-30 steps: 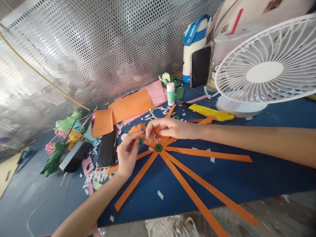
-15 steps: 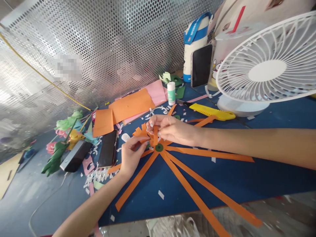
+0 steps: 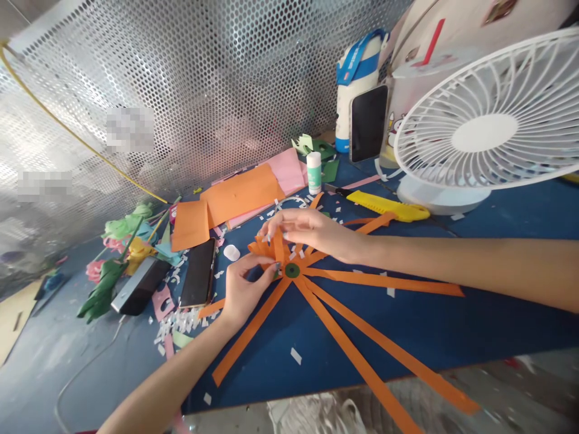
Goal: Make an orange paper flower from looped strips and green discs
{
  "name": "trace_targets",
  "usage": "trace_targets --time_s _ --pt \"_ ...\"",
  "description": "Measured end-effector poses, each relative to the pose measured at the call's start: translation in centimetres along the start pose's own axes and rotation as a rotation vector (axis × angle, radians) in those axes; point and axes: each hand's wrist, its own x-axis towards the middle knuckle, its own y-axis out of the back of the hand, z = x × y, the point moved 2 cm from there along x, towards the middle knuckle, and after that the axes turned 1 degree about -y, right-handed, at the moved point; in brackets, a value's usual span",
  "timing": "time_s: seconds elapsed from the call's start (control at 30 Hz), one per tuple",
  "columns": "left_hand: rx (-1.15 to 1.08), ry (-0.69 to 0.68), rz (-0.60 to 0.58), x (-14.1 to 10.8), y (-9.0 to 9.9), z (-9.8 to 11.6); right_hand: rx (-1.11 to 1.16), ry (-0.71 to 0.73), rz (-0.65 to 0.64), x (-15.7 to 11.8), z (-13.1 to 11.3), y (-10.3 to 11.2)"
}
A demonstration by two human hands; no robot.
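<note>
Long orange paper strips (image 3: 384, 281) spread out like rays from a dark green round centre (image 3: 292, 270) on the blue table. Fringed, curled orange paper (image 3: 262, 246) stands just behind and left of that centre. My left hand (image 3: 246, 283) pinches the base of the orange paper between thumb and fingertips, close beside the green centre. Above it, my right hand (image 3: 312, 234) has its fingers closed on an upright orange strip (image 3: 278, 246) at the fringed piece. Exactly where the fingertips meet the paper is partly hidden.
Orange sheets (image 3: 242, 193), a glue stick (image 3: 313, 173), a yellow cutter (image 3: 389, 205) and a white fan (image 3: 486, 132) lie or stand behind. At left are a phone (image 3: 198, 274), a power bank (image 3: 141, 286) and paper flowers (image 3: 106, 286). A perforated metal panel (image 3: 203, 78) rises behind.
My right hand has shifted slightly left, bringing the upright orange strip over toward the fringed piece. My left hand has moved slightly right, its fingertips nearer the green centre.
</note>
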Motion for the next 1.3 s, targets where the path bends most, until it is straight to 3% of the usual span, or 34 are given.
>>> trace_targets --time_s 0.1,0.17,0.3,0.4,0.57,0.77,1.03,1.17,1.3 --pt "-0.01 0.005 0.005 0.0 0.1 -0.1 -0.321 0.015 0.025 0.2 -0.3 1.3" --pt "-0.014 0.003 0.003 0.0 0.1 -0.2 -0.528 0.109 0.022 0.3 -0.5 1.8" --pt "-0.005 -0.017 -0.027 0.1 0.1 -0.1 -0.904 0.38 -0.185 0.1 -1.2 1.3" --pt "0.01 -0.032 -0.039 0.1 0.1 0.1 -1.067 0.416 -0.26 0.0 -1.4 0.9" --pt "0.006 -0.033 -0.052 0.0 0.1 0.3 -1.025 0.343 -0.271 0.0 -1.4 0.9" --pt "-0.001 -0.043 -0.048 0.1 0.1 0.3 -0.939 0.122 -0.258 0.2 -0.9 1.3" --pt "-0.067 -0.015 -0.102 0.1 -0.2 -0.2 -0.959 0.14 -0.302 0.8 -1.7 3.1" --pt "-0.104 0.013 -0.093 0.2 -0.2 -0.1 -0.852 0.077 -0.338 0.5 -1.3 2.5" --pt "-0.129 0.028 -0.105 0.2 -0.4 0.1 -0.832 0.117 -0.344 0.4 -0.4 1.7"
